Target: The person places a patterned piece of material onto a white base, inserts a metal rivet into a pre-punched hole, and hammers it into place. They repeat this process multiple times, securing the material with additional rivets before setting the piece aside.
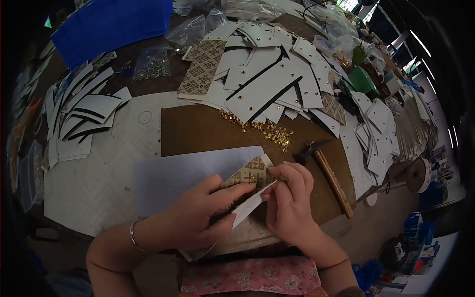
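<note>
My left hand [208, 208] is closed round a patterned panel [245, 177], brown and beige on one face and white on the back. The panel is tilted and bent over, so its white underside [246, 208] shows below. At the panel's right end, the fingers of my right hand [292, 198] pinch the edge. A small gold stud [253, 177] sits on the patterned face near my left fingertips. Whether my right fingers also hold a small part is hidden. Beneath both hands lie a pale grey sheet [198, 171] and a brown board [185, 128].
A hammer [332, 183] with a wooden handle lies right of my hands. Loose gold studs [274, 134] are scattered beyond them. Studded white panels [267, 89] are heaped at the back, with another stack [91, 111] at left. A blue bin [111, 29] stands behind a bag of metal parts [151, 64].
</note>
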{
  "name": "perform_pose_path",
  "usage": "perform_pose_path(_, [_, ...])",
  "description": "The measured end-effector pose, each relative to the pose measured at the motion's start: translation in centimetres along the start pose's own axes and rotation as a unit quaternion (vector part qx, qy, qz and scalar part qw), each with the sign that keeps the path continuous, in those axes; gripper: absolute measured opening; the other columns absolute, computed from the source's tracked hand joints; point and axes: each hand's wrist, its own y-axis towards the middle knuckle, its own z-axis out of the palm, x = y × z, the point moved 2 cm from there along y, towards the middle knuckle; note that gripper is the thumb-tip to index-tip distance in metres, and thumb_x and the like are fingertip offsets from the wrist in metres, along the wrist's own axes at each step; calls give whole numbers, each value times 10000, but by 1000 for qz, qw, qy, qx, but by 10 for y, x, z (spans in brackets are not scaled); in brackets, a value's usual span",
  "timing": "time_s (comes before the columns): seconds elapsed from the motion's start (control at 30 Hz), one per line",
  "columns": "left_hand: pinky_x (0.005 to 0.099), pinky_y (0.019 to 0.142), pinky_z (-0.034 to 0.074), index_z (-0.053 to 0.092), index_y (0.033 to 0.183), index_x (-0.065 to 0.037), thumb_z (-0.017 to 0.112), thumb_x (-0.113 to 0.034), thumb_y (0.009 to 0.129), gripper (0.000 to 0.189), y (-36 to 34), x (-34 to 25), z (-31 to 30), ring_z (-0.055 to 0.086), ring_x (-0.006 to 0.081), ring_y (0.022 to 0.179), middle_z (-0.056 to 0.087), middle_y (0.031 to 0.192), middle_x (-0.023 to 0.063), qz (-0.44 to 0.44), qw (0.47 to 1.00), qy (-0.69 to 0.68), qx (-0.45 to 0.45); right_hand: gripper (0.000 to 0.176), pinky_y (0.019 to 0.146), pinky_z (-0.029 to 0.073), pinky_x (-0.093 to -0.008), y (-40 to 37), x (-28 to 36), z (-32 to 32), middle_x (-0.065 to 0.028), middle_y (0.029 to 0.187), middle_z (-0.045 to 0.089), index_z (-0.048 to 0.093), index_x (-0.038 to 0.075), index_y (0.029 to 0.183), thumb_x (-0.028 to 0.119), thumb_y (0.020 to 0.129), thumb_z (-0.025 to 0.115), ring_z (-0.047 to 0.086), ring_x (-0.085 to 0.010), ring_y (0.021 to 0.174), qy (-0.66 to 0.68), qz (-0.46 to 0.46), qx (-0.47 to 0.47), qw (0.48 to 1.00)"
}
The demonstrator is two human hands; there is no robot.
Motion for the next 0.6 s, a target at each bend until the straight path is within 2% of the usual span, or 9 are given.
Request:
perform_pose_path(0.07, [358,779,467,565,1419,-56,653,-78,865,562,-1,-3,0,503,259,833,503,964,115,-37,999,-29,7,192,948,427,-481,0,0,0,-150,1182,595,621,-23,894,-19,728,717,548,-359,1138,11,0,3,1000])
perform_pose_path(0.23, [353,781,469,563,1419,-54,663,-92,859,570,-1,-4,2,505,253,834,508,962,114,-34,999,-41,5,175,956,427,-482,-9,-8,-3,-153,1173,579,609,-13,881,-33,730,696,539,-369,1126,81,-8,21,996])
perform_pose_path(0.33, [352,783,469,560,1419,-47,665,-97,854,577,0,-8,-2,508,250,835,505,959,113,-38,999,-28,21,144,973,432,-465,-13,-11,-22,-174,1197,554,588,0,866,-41,754,667,529,-377,1132,152,-13,70,986])
perform_pose_path(0.4, [353,785,469,560,1419,-43,665,-96,851,580,0,-8,-5,510,250,838,503,955,112,-47,998,-20,29,105,988,437,-450,-15,-18,-39,-198,1217,531,567,12,860,-43,801,634,520,-383,1143,155,18,72,985])
perform_pose_path(0.43, [357,800,467,553,1422,-40,643,-77,848,583,1,-5,-8,509,247,845,503,962,108,-35,999,-31,1,88,997,438,-447,-15,-25,-50,-216,1214,523,556,15,866,-27,842,630,525,-381,1148,112,41,71,990])
perform_pose_path(0.5, [360,816,464,547,1426,-36,622,-58,844,587,2,-1,-19,509,243,853,504,969,103,-23,998,-43,-29,92,980,450,-427,-11,-51,-61,-203,1182,542,560,17,884,-33,854,630,541,-368,1122,29,130,30,991])
perform_pose_path(0.53, [365,822,475,529,1441,-57,615,-71,855,593,2,1,-30,530,236,857,507,987,113,-23,998,-23,-55,92,980,450,-427,-7,-68,-65,-203,1182,542,560,17,884,-33,854,630,541,-368,1122,28,129,30,991])
perform_pose_path(0.57, [370,829,486,511,1457,-77,608,-83,865,600,0,4,-38,550,229,861,511,1004,123,-23,996,-4,-80,105,952,461,-416,-5,-87,-68,-179,1130,576,573,27,900,-28,852,648,562,-349,1083,-7,171,9,985])
perform_pose_path(0.6, [342,955,468,461,1477,-44,565,-53,867,619,-1,20,-37,575,183,1025,557,1145,115,13,990,-60,-129,119,924,472,-404,0,-100,-70,-154,1078,610,586,37,915,-23,851,667,583,-330,1043,-43,212,-12,976])
